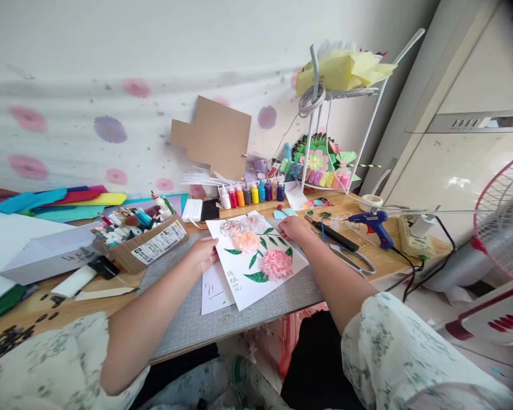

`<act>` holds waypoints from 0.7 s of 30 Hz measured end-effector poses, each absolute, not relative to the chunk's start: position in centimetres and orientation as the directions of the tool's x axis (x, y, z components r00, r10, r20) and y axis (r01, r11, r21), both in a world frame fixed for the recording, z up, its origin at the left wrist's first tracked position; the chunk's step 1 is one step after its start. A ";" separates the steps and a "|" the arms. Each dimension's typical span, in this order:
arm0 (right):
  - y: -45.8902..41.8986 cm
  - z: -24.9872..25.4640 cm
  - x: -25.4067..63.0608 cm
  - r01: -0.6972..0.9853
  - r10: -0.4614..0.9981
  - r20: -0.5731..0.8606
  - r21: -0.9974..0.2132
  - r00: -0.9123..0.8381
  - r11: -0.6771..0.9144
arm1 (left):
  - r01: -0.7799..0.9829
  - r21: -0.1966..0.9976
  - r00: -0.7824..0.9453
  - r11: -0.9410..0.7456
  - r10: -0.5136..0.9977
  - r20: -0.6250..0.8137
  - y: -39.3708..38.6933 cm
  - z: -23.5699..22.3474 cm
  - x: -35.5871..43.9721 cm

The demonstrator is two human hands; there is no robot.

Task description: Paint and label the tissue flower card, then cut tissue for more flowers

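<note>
L hand point(204, 254) fingers curled, pressing flower sheet's point(256, 257) left edge, fingertips hidden | R hand point(293, 228) flat on far-right edge, not gripping | writing on sheet too small to read | sheet long axis runs far-left to near-right, btwn hands, on cutting mat point(188, 319) | glue gun point(374, 223) to right.

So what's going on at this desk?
A person sits at a craft desk with both hands on a white sheet with pink paper flowers and green leaves. The left hand presses its left edge; the right hand rests at its top right corner. The sheet lies on a grey cutting mat. A row of colour bottles and a blue glue gun sit nearby, untouched.
</note>
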State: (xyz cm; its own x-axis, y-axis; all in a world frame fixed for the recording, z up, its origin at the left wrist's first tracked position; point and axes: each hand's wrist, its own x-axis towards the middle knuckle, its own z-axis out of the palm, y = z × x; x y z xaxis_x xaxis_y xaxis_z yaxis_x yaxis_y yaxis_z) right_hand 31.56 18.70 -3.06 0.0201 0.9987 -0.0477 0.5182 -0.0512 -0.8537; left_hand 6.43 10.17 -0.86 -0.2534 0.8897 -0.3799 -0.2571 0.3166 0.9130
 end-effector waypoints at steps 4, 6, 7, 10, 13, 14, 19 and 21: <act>18.0 -3.2 32.3 0.400 0.991 -0.134 -0.909 -0.022 -0.114 | -0.255 0.941 -0.249 0.224 0.925 -0.288 10.3 -0.5 6.4; 17.5 -2.9 32.7 0.335 0.992 -0.121 -0.936 -0.032 -0.103 | -0.270 0.951 -0.211 0.149 0.955 -0.210 9.7 0.5 5.7; 17.2 -2.7 32.8 0.300 0.994 -0.104 -0.950 -0.038 -0.088 | -0.282 0.953 -0.184 0.110 0.969 -0.167 9.3 1.2 5.2; 16.0 -1.7 32.5 0.182 0.996 -0.051 -0.982 -0.069 -0.038 | -0.324 0.946 -0.085 0.013 0.995 -0.043 8.1 3.4 3.8; 14.2 -0.7 31.1 0.053 0.992 -0.002 -0.999 -0.126 0.005 | -0.355 0.934 0.005 -0.042 0.999 0.047 7.1 5.4 2.4; 13.6 -0.5 30.5 0.008 0.989 0.015 -1.000 -0.146 0.016 | -0.362 0.930 0.028 -0.056 0.997 0.070 6.8 6.0 1.9; 11.1 1.1 28.1 -0.174 0.979 0.080 -0.984 -0.188 0.047 | -0.397 0.912 0.092 -0.102 0.984 0.150 5.6 8.0 0.3; 10.5 2.0 27.6 -0.215 0.979 0.093 -0.975 -0.183 0.053 | -0.419 0.900 0.099 -0.118 0.980 0.174 5.2 8.3 -0.1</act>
State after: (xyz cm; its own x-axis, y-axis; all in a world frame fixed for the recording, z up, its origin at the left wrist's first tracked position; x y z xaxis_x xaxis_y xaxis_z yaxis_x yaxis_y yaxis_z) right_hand 27.64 10.55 1.99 -0.1834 0.9786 0.0933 -0.2148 0.0528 -0.9752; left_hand -0.14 5.18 8.30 0.0986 0.9797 0.1744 -0.4186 -0.1181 0.9005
